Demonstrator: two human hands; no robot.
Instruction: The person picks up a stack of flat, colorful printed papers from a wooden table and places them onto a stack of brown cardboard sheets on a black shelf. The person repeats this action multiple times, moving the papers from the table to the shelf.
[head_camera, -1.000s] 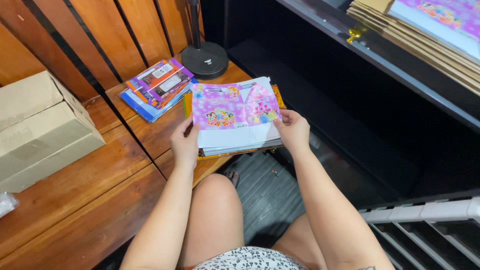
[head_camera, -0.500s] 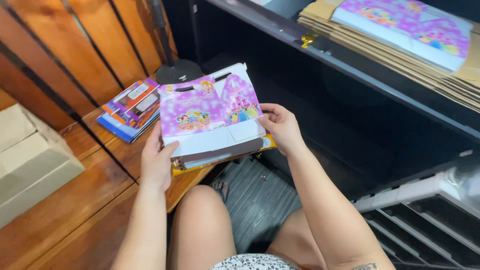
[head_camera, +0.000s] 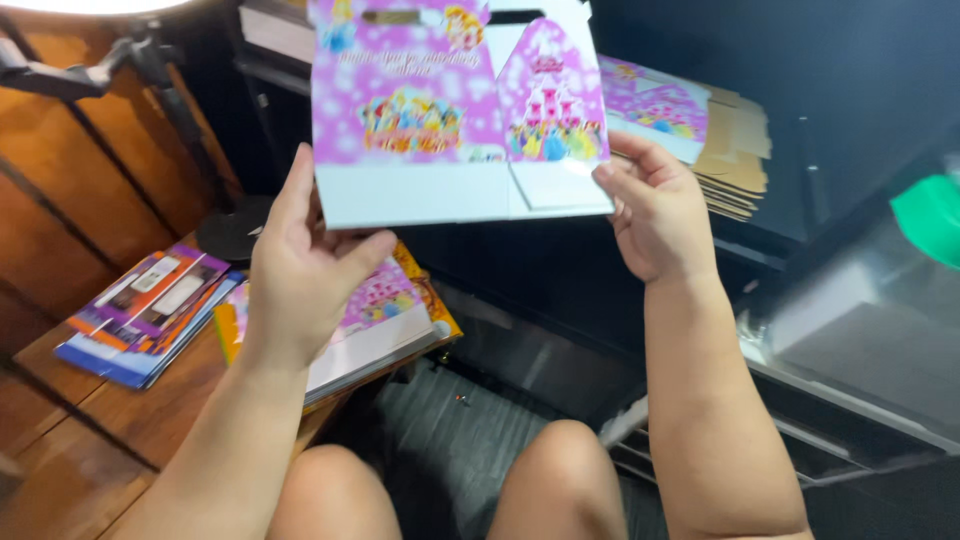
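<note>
Holding a flat pink-and-white cardboard box blank (head_camera: 455, 110) up in the air, both hands have a closed grip on its lower white edge. The left hand (head_camera: 300, 270) pinches the bottom left corner, thumb in front and fingers behind; the right hand (head_camera: 655, 215) clamps the bottom right corner the same way. The blank stands upright, facing the camera, well above the bench (head_camera: 120, 430). Below the left hand, a stack of similar flat blanks (head_camera: 385, 320) lies on the wooden bench, its edge hanging past the bench corner. Left of that stack lies a pile of purple and blue packets (head_camera: 140, 315), and behind it a round black lamp base (head_camera: 235, 230). Behind the right hand, more folded cardboard (head_camera: 715, 150) rests on a dark shelf (head_camera: 760, 250).
</note>
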